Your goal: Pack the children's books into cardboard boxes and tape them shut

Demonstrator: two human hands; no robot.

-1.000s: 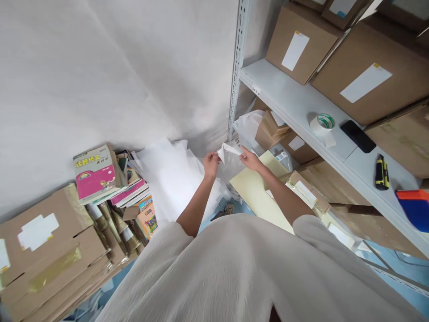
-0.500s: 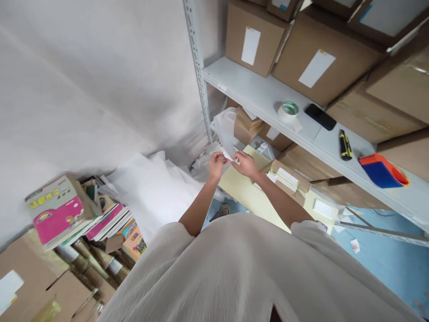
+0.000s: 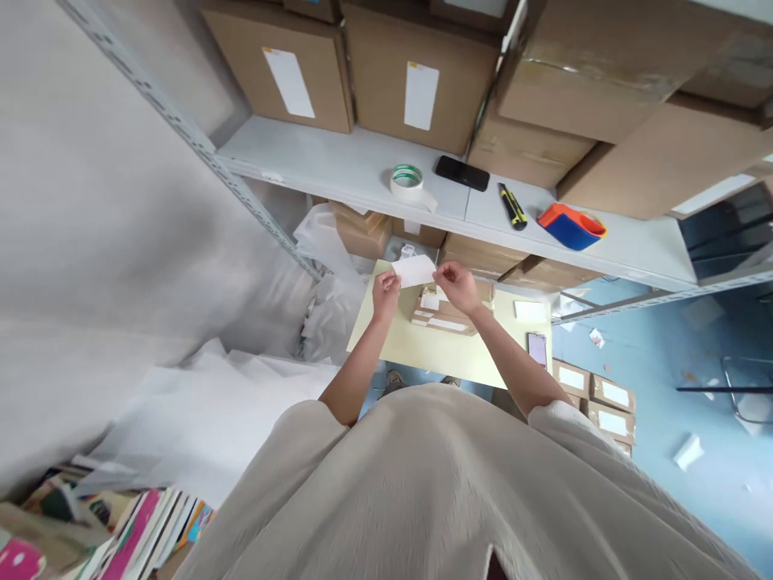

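A small white paper label (image 3: pixel 414 271) is stretched between my two hands above the pale yellow table. My left hand (image 3: pixel 386 292) pinches its left end. At its right edge, the fingers of my right hand (image 3: pixel 457 285) are closed on the corner. Beneath and slightly to the right lies a cardboard box (image 3: pixel 447 316) with white labels on it. The label's face looks blank from here; any print is too small to make out.
The grey shelf (image 3: pixel 338 159) ahead carries a tape roll (image 3: pixel 407 184), a black phone (image 3: pixel 462 172), a yellow-black cutter (image 3: pixel 512 206) and an orange-blue holder (image 3: pixel 571 226). Another phone (image 3: pixel 537 349) lies on the table (image 3: pixel 386 342). White sheets (image 3: pixel 229 403) and books (image 3: pixel 138 532) are at left.
My view has swung right, toward the shelf and table. The label, folded or edge-on between my fingers before, is now spread flat, and my hands are farther apart.
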